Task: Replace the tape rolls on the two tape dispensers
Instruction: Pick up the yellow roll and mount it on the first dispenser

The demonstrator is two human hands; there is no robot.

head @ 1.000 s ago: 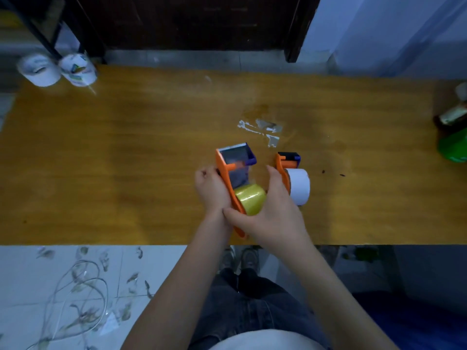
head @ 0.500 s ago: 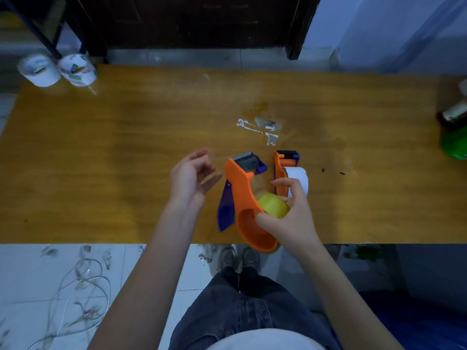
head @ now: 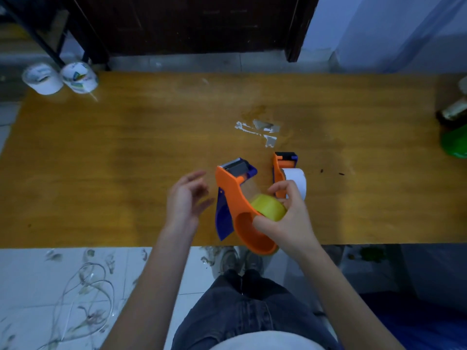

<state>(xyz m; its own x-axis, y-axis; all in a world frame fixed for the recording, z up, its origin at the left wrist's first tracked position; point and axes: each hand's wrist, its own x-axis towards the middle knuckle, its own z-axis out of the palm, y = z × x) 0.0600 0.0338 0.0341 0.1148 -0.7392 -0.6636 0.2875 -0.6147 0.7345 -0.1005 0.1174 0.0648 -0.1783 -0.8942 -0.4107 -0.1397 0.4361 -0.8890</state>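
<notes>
My right hand [head: 288, 218] grips an orange and blue tape dispenser [head: 233, 198] with a yellow tape roll [head: 269, 207] on it, held over the front edge of the wooden table [head: 126, 160]. My thumb is hooked into its orange handle loop and my fingers curl over the yellow roll. Just left of it hovers my left hand [head: 187, 198], fingers spread and holding nothing. A second orange dispenser [head: 281, 168] with a white tape roll [head: 295, 181] lies on the table right behind my right hand.
Two white tape rolls [head: 41, 78] [head: 79, 77] stand at the table's far left corner. Torn tape scraps [head: 257, 131] are stuck to the middle of the table. A green object [head: 454, 144] and a bottle [head: 452, 113] sit at the right edge. Wire lies on the floor at left.
My left hand let go of the dispenser and moved off to the left with fingers spread. My right hand kept the dispenser, which turned and shifted right and nearer to me.
</notes>
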